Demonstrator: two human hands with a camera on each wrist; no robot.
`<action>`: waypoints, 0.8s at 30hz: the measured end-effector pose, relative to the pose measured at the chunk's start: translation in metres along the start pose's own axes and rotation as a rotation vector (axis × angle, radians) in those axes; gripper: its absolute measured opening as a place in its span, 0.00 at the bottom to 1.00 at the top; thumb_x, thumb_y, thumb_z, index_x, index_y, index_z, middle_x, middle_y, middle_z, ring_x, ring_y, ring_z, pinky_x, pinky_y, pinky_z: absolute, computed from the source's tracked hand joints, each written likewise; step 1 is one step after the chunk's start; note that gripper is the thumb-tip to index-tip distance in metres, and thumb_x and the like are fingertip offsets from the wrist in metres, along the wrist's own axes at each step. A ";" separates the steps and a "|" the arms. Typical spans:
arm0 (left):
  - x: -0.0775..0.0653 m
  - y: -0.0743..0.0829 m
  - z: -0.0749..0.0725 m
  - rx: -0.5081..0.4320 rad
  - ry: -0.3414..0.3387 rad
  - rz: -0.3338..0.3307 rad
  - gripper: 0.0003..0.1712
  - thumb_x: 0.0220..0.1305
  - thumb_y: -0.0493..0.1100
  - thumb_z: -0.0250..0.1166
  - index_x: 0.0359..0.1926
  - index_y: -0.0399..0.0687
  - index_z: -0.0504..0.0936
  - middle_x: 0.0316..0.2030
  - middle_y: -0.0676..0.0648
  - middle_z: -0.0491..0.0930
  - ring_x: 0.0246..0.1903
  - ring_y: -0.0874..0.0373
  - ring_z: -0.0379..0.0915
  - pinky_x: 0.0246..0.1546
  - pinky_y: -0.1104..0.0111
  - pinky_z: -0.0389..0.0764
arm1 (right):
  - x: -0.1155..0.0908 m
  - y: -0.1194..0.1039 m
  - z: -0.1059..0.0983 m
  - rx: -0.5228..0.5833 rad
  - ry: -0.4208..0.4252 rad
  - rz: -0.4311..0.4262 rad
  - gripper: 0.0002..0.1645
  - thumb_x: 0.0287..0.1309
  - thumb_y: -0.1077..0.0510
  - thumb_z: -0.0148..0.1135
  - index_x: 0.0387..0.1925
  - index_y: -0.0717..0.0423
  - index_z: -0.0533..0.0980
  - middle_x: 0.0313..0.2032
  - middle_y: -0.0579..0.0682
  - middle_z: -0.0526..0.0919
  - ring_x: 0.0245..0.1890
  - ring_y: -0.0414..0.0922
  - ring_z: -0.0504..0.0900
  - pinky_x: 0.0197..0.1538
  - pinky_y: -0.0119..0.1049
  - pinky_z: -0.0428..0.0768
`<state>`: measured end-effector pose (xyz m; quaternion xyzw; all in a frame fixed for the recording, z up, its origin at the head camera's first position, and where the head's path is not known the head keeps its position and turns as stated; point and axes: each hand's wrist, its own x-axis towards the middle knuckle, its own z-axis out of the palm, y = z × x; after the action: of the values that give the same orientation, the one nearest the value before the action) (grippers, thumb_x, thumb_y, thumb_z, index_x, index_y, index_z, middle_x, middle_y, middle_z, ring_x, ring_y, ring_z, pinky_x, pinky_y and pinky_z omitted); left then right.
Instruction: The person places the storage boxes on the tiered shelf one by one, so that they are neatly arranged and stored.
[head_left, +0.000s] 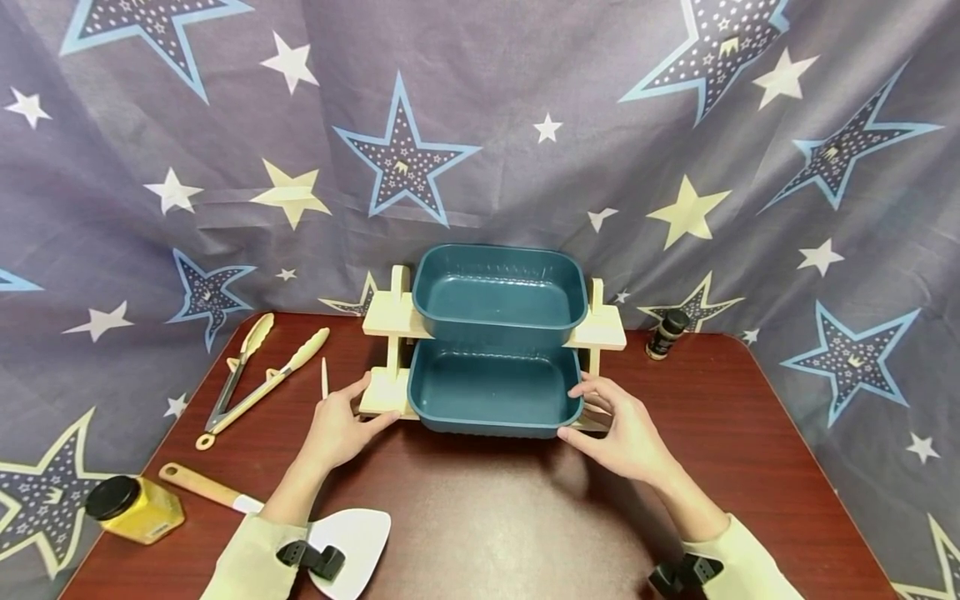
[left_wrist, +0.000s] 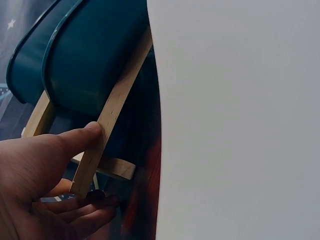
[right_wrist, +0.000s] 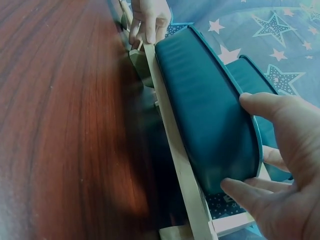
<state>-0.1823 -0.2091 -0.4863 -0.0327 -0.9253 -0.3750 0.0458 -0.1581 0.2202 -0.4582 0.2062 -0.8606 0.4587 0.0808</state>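
A small two-tier wooden rack point(head_left: 606, 327) stands at the back of the table. It bears an upper teal plastic bin point(head_left: 498, 300) and a lower teal plastic bin point(head_left: 495, 392). My left hand point(head_left: 337, 427) grips the left end of the lower tier; in the left wrist view, the thumb point(left_wrist: 80, 137) presses the front wooden bar point(left_wrist: 112, 112) and the fingers lie beneath. At the opposite side, my right hand point(head_left: 622, 429) holds the lower bin's right end, with a fingertip at the rim. Several right fingers are partly hidden behind the bin in the right wrist view.
On the left lie tongs point(head_left: 262, 379) and a white-bladed spatula point(head_left: 352, 546), partly under my left forearm. A black-lidded yellow jar point(head_left: 142, 510) stands near the left edge. A small black-capped seasoning bottle point(head_left: 666, 335) stands at back right. A star-patterned cloth hangs behind.
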 end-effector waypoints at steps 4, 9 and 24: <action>0.000 -0.001 0.001 -0.003 -0.002 0.003 0.52 0.61 0.54 0.81 0.76 0.30 0.68 0.69 0.28 0.75 0.52 0.40 0.89 0.52 0.49 0.88 | -0.001 -0.001 0.001 -0.042 0.024 -0.013 0.30 0.49 0.62 0.86 0.52 0.58 0.80 0.68 0.65 0.78 0.59 0.57 0.89 0.57 0.47 0.87; 0.001 -0.002 0.002 -0.004 -0.004 0.000 0.52 0.61 0.54 0.80 0.76 0.30 0.68 0.70 0.29 0.74 0.54 0.40 0.88 0.53 0.50 0.88 | -0.001 -0.001 0.004 -0.034 0.059 -0.017 0.25 0.50 0.61 0.86 0.48 0.57 0.81 0.64 0.63 0.81 0.57 0.55 0.89 0.58 0.45 0.87; 0.000 -0.002 0.003 0.001 0.005 0.012 0.51 0.62 0.53 0.79 0.77 0.30 0.67 0.71 0.29 0.74 0.54 0.39 0.88 0.53 0.49 0.88 | 0.000 -0.004 0.009 -0.030 0.095 -0.029 0.23 0.49 0.62 0.86 0.43 0.56 0.80 0.61 0.63 0.82 0.58 0.56 0.88 0.55 0.44 0.88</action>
<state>-0.1832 -0.2086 -0.4898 -0.0374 -0.9253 -0.3741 0.0502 -0.1558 0.2112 -0.4604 0.1955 -0.8593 0.4540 0.1315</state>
